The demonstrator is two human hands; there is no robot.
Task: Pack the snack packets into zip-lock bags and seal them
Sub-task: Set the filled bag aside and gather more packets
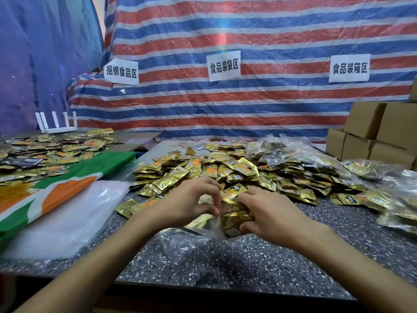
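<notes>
A big heap of gold snack packets [228, 171] covers the middle of the speckled table [248, 263]. In front of it lies a clear zip-lock bag [187, 241], its mouth lifted toward the heap. My left hand [191, 199] pinches the bag's upper edge with curled fingers. My right hand [268, 213] grips a bunch of gold packets [234, 216] at the bag's mouth. Part of the bunch is hidden under my fingers.
A stack of empty clear bags [67, 220] lies at the left on a green and orange cloth [74, 177]. Filled bags [365, 168] pile up at the right. Cardboard boxes [379, 132] stand at the far right. More packets [45, 150] and a white router [57, 123] sit at the far left.
</notes>
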